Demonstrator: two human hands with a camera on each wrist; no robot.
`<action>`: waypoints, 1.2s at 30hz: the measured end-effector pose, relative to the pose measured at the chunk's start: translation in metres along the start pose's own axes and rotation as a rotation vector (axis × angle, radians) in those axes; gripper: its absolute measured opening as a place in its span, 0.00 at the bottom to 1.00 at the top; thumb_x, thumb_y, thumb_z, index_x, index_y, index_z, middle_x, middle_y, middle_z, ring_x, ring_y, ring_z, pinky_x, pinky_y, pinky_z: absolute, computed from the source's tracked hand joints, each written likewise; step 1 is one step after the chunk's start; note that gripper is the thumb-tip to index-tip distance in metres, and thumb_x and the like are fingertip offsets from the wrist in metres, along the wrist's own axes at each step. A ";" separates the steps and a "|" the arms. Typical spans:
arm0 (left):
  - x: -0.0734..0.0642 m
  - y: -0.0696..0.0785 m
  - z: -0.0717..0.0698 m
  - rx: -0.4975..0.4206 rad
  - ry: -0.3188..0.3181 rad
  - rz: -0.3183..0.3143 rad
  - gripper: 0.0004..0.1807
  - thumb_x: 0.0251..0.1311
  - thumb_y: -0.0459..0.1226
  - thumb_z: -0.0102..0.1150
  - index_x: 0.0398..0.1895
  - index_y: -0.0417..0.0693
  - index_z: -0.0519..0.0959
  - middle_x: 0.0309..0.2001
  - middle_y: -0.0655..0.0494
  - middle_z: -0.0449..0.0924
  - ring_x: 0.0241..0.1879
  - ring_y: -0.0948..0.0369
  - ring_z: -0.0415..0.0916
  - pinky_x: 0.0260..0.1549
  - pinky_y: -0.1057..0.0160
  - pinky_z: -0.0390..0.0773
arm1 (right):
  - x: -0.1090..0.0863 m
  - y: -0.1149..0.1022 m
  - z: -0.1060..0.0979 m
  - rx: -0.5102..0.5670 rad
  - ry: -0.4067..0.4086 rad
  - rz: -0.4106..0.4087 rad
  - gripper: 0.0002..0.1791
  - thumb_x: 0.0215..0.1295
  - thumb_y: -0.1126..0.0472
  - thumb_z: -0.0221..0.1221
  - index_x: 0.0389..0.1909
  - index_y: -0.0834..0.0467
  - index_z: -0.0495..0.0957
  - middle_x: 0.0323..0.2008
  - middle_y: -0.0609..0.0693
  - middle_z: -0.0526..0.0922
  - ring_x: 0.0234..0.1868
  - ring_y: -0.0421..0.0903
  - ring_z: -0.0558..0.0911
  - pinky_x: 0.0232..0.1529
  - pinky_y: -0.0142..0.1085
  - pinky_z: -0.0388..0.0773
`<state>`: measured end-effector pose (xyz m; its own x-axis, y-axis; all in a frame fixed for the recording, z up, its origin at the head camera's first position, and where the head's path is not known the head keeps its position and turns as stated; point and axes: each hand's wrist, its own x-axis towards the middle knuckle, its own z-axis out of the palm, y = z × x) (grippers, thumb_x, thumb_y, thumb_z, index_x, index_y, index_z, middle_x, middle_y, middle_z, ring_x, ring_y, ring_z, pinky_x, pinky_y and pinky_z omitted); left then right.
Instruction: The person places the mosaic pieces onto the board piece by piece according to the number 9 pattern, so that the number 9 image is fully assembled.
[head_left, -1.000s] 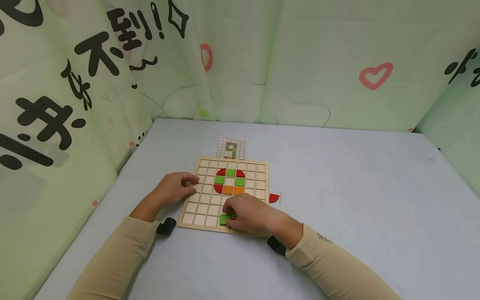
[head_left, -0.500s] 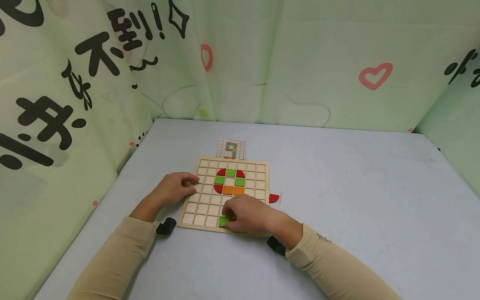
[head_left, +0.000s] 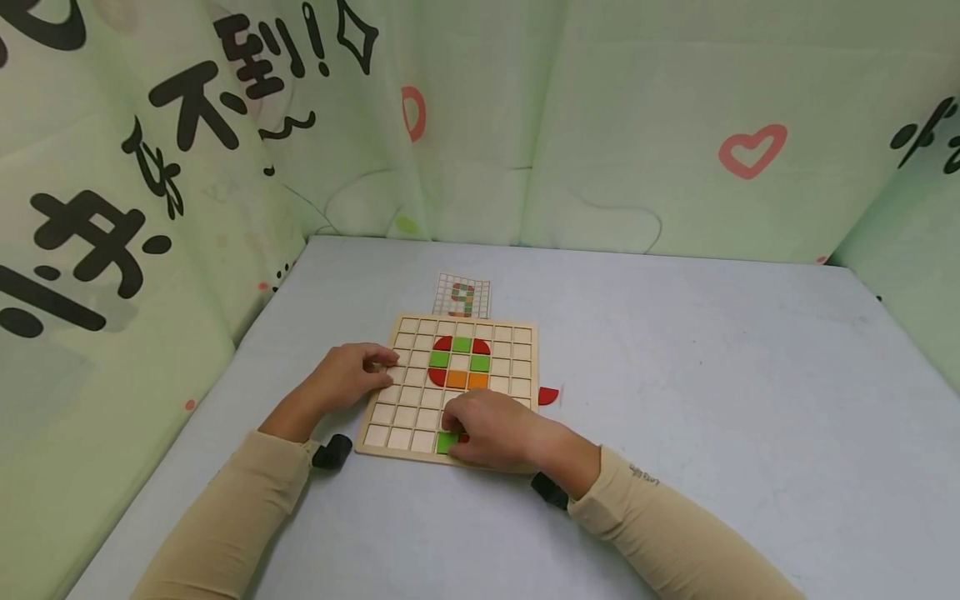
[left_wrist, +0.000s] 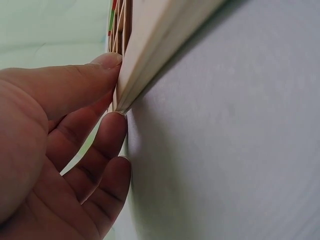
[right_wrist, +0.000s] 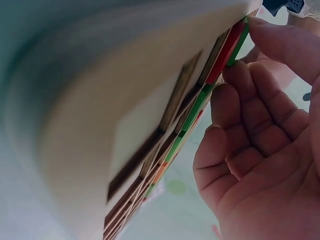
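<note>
A square wooden grid board (head_left: pixel 403 415) lies on the table, with red quarter-round, green and orange square tiles forming a ring in its upper middle. My left hand (head_left: pixel 352 372) holds the board's left edge between thumb and fingers; in the left wrist view the thumb (left_wrist: pixel 80 82) presses against the wooden frame. Over the bottom rows, my right hand (head_left: pixel 495 427) pinches a green square tile (head_left: pixel 446 442) at its left fingertips. The right wrist view has this green tile between thumb and finger, beside a red tile (right_wrist: pixel 225 52) in the grid. My right hand hides part of the lower rows.
A printed pattern card (head_left: pixel 482 287), showing a gridded figure in red, green and orange, lies behind the board and partly under its far edge. One loose red quarter-round tile (head_left: pixel 548 396) rests at the board's right side. Pale green curtains (head_left: pixel 637 125) stand around the table.
My right hand has shifted slightly to the left with the green tile, which now lies lower and flatter in the bottom row. The left hand has stayed still.
</note>
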<state>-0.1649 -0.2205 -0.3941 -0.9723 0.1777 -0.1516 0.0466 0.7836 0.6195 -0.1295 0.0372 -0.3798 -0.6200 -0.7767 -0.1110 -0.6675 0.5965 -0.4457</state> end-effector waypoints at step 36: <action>0.001 -0.001 0.001 -0.012 -0.007 -0.013 0.18 0.64 0.35 0.64 0.57 0.42 0.81 0.53 0.49 0.82 0.49 0.52 0.76 0.50 0.52 0.75 | 0.002 -0.005 -0.001 0.048 0.018 0.021 0.05 0.61 0.63 0.65 0.36 0.58 0.78 0.27 0.42 0.75 0.32 0.41 0.73 0.36 0.32 0.72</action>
<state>-0.1655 -0.2210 -0.3957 -0.9711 0.1722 -0.1649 0.0316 0.7786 0.6267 -0.1281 0.0328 -0.3774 -0.6411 -0.7602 -0.1052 -0.6342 0.6020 -0.4852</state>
